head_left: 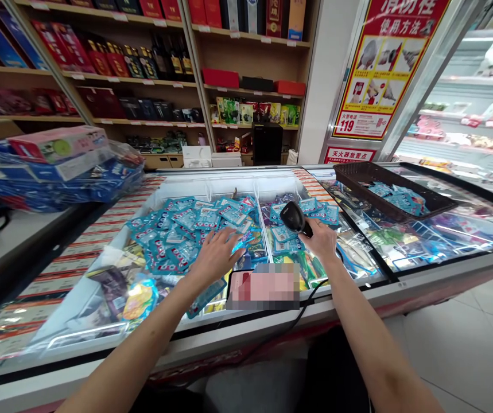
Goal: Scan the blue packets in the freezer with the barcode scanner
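Observation:
My right hand is closed round the handle of a black barcode scanner, its head tilted toward the left over the freezer. A black cable runs from it down past the freezer's front edge. With fingers spread, my left hand hovers over or rests on a wide heap of small blue packets; whether it touches them I cannot tell. More blue packets lie under the scanner. Between my forearms, a phone with a blurred-out screen lies near the front edge.
A brown plastic basket holding some blue packets stands on the freezer lid at right. Wrapped boxes are stacked at left. Behind are wooden shelves of goods, and a red fire-hydrant notice hangs on the wall.

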{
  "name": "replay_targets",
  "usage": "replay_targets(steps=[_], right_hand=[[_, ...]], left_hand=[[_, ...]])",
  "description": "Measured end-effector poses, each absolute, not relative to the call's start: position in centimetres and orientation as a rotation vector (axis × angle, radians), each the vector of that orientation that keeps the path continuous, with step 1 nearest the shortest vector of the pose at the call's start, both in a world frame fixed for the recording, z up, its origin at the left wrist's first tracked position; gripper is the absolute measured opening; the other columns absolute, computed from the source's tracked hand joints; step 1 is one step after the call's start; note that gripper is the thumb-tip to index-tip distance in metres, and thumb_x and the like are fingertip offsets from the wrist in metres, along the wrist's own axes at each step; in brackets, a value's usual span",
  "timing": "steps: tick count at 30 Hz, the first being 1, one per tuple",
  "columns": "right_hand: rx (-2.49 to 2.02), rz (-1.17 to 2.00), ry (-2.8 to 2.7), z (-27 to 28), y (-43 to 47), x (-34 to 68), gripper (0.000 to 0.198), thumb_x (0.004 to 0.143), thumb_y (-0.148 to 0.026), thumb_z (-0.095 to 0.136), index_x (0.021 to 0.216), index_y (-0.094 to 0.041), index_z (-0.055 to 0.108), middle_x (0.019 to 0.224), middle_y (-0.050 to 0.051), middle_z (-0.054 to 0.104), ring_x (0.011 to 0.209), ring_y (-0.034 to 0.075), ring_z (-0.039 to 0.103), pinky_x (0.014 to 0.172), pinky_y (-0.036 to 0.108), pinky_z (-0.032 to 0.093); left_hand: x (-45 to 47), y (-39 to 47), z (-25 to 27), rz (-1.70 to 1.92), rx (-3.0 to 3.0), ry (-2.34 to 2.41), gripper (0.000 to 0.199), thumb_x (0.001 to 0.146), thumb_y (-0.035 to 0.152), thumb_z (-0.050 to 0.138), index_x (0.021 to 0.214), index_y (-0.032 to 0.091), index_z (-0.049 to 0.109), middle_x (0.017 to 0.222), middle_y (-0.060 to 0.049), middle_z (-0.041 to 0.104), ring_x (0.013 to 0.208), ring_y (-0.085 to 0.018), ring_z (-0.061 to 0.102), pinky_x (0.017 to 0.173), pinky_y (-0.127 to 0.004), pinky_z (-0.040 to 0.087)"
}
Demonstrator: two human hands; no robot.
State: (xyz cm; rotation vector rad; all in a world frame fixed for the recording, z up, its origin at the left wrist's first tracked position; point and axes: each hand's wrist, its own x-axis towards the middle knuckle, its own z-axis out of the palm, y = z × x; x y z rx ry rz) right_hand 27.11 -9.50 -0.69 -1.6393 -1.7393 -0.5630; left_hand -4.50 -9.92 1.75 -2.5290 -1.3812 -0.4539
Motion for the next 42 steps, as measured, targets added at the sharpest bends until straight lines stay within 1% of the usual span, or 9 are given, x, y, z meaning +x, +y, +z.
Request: replay_targets(steps=[4,8,15,18,22,27,31,37,42], right_hand=[[-1.610,-0.561,-1.802,-0.8,-9.7,27.0,0.036,0.081,-0.037,0.055,0.111,-0.021,0.063,0.092,0.005,0.067,0.077,0.017,0.059,0.064,0.025,0.034],[-1.590,-0.569,-1.826,-0.6,-10.0,27.0,0.034,0.082,-0.037,0.054,0.111,-0.022,0.062,0.092,0.004,0.067,0.078,0.017,0.059,0.064,0.025,0.034],[-1.592,-0.548,-1.902,0.0,-10.5,27.2,0.033,0.082,-0.035,0.055,0.110,-0.022,0.063,0.092,0.003,0.068,0.077,0.016,0.059,0.064,0.025,0.034],[-1.607,-0.541,-1.879,-0.1,-10.0,27.5,0.032,0.080,-0.035,0.056,0.108,-0.022,0.063,0.090,0.003,0.068,0.076,0.017,0.060,0.063,0.025,0.033],[-1.642,-0.535,-1.863,0.4,-9.3,28.1,0.031,0.082,-0.038,0.055,0.108,-0.022,0.062,0.091,0.004,0.068,0.075,0.018,0.061,0.063,0.025,0.034],[-1.685,-0.534,-1.848,0.8,-8.6,29.0,0.030,0.081,-0.036,0.057,0.106,-0.021,0.061,0.092,0.005,0.068,0.075,0.019,0.061,0.062,0.026,0.034],[-1.675,-0.536,-1.783,-0.1,-8.6,29.3,0.035,0.081,-0.039,0.058,0.110,-0.020,0.061,0.092,0.006,0.068,0.076,0.019,0.061,0.063,0.026,0.035],[-1.596,-0.530,-1.907,-0.7,-9.0,29.2,0.031,0.079,-0.035,0.056,0.108,-0.022,0.063,0.087,0.002,0.067,0.076,0.017,0.060,0.064,0.025,0.035],[-1.573,-0.547,-1.883,-0.7,-9.2,29.4,0.031,0.080,-0.034,0.056,0.107,-0.021,0.063,0.090,0.003,0.068,0.077,0.017,0.060,0.065,0.025,0.035]], left_hand=[[-6.8,-12.1,0.4,-0.447,-2.440,-1.291,0.050,0.091,0.048,0.037,0.136,0.027,0.043,0.148,-0.009,0.037,0.140,-0.028,0.026,0.113,-0.057,0.012],[-7.0,-10.2,0.7,-0.515,-2.407,-1.178,0.049,0.091,0.042,0.042,0.138,0.028,0.040,0.147,-0.009,0.039,0.140,-0.027,0.025,0.114,-0.059,0.006],[-5.5,-5.5,2.0,-0.520,-2.396,-1.100,0.035,0.093,0.038,0.039,0.119,0.026,0.058,0.118,-0.009,0.063,0.113,-0.025,0.054,0.105,-0.050,0.028],[-5.0,-4.9,2.3,-0.434,-2.443,-1.095,0.036,0.094,0.039,0.034,0.106,0.023,0.064,0.104,-0.009,0.067,0.099,-0.023,0.058,0.094,-0.045,0.036],[-4.1,-4.8,2.9,-0.426,-2.443,-1.190,0.041,0.093,0.044,0.032,0.093,0.021,0.067,0.095,-0.010,0.066,0.095,-0.025,0.058,0.090,-0.045,0.037],[-2.0,-4.3,3.2,-0.601,-2.527,-1.262,0.035,0.092,0.041,0.037,0.107,0.024,0.064,0.108,-0.010,0.065,0.107,-0.026,0.055,0.094,-0.046,0.037],[0.3,-3.5,2.8,-0.693,-2.862,-1.099,0.036,0.093,0.040,0.036,0.117,0.026,0.059,0.119,-0.005,0.063,0.111,-0.020,0.055,0.093,-0.038,0.041],[4.2,-2.5,1.9,-0.732,-3.003,-1.142,0.045,0.091,0.052,0.034,0.108,0.024,0.065,0.108,-0.005,0.067,0.102,-0.020,0.058,0.091,-0.035,0.043],[5.7,-1.9,0.9,-0.606,-2.805,-1.339,0.049,0.080,0.062,0.049,0.111,0.026,0.064,0.110,-0.007,0.062,0.104,-0.025,0.054,0.087,-0.038,0.043]])
